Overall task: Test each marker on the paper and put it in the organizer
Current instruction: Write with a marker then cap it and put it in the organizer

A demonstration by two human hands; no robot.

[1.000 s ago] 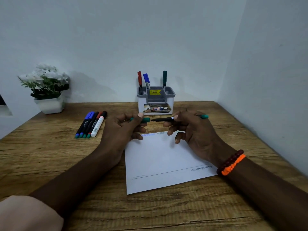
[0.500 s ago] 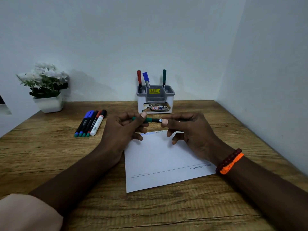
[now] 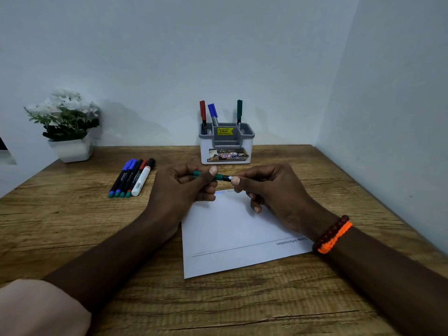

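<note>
Now, green-capped black marker [image 3: 219,177], pinched by both hands.

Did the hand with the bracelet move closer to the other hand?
Yes. The right hand slid left, toward the left hand, and now sits below the organizer. The green cap is almost back on the marker.

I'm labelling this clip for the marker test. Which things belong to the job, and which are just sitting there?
Job: green marker in both hands, paper, organizer, five markers lying on the table.
Bystanders: potted plant, bracelets.
</note>
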